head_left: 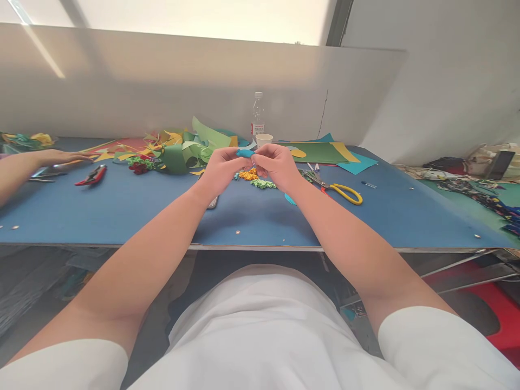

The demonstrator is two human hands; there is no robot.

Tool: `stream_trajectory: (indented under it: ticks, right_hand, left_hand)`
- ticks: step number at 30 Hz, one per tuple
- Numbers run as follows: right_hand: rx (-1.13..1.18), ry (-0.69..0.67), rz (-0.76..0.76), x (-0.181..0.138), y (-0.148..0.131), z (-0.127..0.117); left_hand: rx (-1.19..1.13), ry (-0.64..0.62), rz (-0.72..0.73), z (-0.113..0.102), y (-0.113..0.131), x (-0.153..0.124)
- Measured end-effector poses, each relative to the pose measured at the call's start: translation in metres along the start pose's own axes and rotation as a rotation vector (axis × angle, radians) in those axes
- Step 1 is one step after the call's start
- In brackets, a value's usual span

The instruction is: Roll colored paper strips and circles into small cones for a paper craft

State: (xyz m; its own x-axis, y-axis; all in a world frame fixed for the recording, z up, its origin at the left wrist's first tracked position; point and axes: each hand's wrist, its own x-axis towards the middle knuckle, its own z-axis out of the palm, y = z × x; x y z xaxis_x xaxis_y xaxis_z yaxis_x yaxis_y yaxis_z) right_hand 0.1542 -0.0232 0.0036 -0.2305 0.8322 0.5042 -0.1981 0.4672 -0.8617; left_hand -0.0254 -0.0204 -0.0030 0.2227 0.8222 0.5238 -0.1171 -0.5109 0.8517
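Above the blue table [260, 227], my left hand [219, 172] and my right hand [280, 167] meet with their fingertips closed on a small blue piece [245, 154]. It looks like paper, curled or folded; the fingers cover part of it. Just beneath the hands lie a ruffled orange piece [248, 174] and a ruffled light green piece [263, 184]. A flat blue piece [290, 199] rests by my right wrist. Scissors with yellow handles [347, 193] lie right of that wrist. Under my left wrist, the edge of a phone-like object [213, 203] shows.
Behind my hands stand a paper cup [264, 140] and a plastic bottle [258, 116]. Cut green paper [203, 143] piles up at back left; coloured sheets [320, 153] lie at back right. A red-handled tool [92, 176] sits near another person's hand [60, 157].
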Motion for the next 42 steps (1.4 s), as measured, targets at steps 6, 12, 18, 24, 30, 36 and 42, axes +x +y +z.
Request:
stream_trajectory:
  ticks: [6,12,18,24,30,36,42]
  right_hand:
    - [-0.025,0.040,0.029,-0.0005,-0.0017,0.0019]
    - [0.000,0.047,0.050,-0.0007,-0.0024,0.0035]
    - [0.016,0.037,0.050,-0.0012,-0.0016,0.0036]
    - [0.038,0.022,0.068,-0.0004,-0.0005,0.0033]
    - [0.028,0.019,0.060,0.0009,-0.0002,0.0025]
    - [0.032,0.040,0.077,-0.0006,-0.0041,0.0043]
    - [-0.005,0.095,0.109,-0.0007,-0.0057,0.0049]
  left_hand:
    - [0.059,0.037,0.010,0.0034,0.0045,-0.0007]
    - [0.056,0.021,-0.021,0.0043,0.0052,-0.0008]
    - [0.119,0.030,0.001,0.0027,0.0057,-0.0022]
    - [0.178,0.043,0.016,0.0020,0.0068,-0.0038]
    - [0.135,0.035,0.027,0.0034,0.0069,-0.0041]
    - [0.162,0.050,0.011,0.0015,0.0049,-0.0029]
    - [0.191,0.079,0.021,0.0006,0.0043,-0.0019]
